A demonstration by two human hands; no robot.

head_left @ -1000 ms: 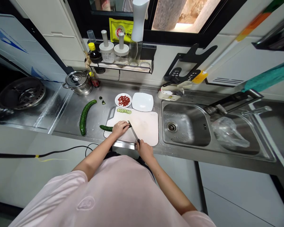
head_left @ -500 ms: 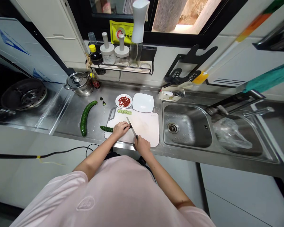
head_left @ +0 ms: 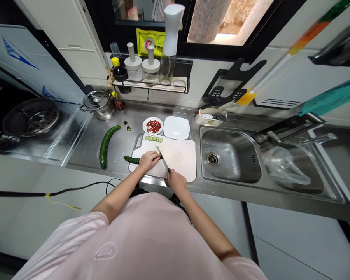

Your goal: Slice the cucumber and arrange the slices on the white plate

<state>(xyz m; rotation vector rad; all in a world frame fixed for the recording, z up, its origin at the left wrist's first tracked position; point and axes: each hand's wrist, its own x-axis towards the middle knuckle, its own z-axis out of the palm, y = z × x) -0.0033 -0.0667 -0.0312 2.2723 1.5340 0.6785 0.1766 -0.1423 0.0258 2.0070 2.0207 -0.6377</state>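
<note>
On the white cutting board [head_left: 181, 163] lies a dark green cucumber [head_left: 131, 159], its left end past the board's edge. My left hand [head_left: 148, 160] is closed over its right part and hides that stretch. My right hand [head_left: 176, 181] grips the black handle of a knife [head_left: 163, 160]. The blade slants up and left across the cucumber's right end, close to my left fingertips; whether it touches the cucumber I cannot tell. A row of pale cucumber slices [head_left: 154, 139] rests along the board's top edge. A second, whole cucumber [head_left: 105, 147] lies on the counter to the left.
Behind the board are a small plate [head_left: 144, 125] of chopped red pieces and a white square plate [head_left: 176, 127]. A steel pot [head_left: 98, 104] stands back left. Right of the board is the sink [head_left: 233, 155]. Cucumber ends [head_left: 128, 128] lie on the counter. A rack [head_left: 151, 86] holds jars above.
The whole view has shifted slightly downward. Both hands, the knife and the cucumber keep nearly the same places on the board.
</note>
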